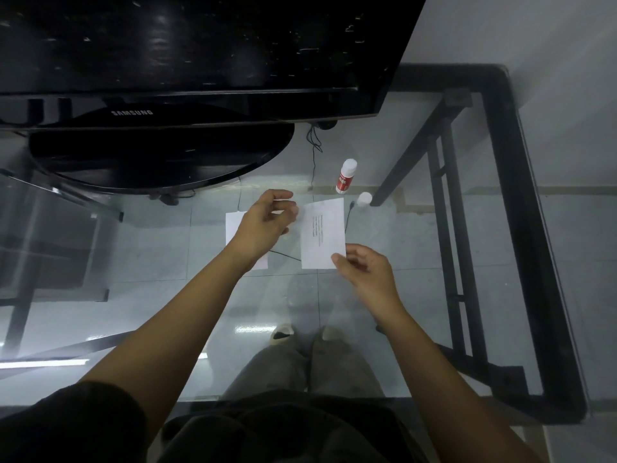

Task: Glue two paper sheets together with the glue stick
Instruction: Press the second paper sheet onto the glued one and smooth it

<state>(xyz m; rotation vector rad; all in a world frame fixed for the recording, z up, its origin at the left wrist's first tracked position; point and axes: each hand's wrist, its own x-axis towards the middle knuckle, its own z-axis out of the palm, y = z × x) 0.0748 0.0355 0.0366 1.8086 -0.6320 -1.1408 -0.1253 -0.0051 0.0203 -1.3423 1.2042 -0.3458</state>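
A white paper sheet with faint printed lines [323, 233] is held just above the glass table. My right hand [365, 272] pinches its near right corner. My left hand [265, 222] is at the sheet's top left corner, fingers curled; whether it grips the edge I cannot tell. A second white sheet [233, 225] lies flat on the glass, mostly covered by my left hand and forearm. The glue stick [345, 176], white with a red label, lies on the table beyond the sheets. Its white cap [364, 199] stands apart to the right.
A black monitor [187, 55] on a round stand [160, 158] fills the far left. A thin black cable [314, 155] runs down behind the papers. The glass table [434, 262] has a black frame [531, 228] along its right edge.
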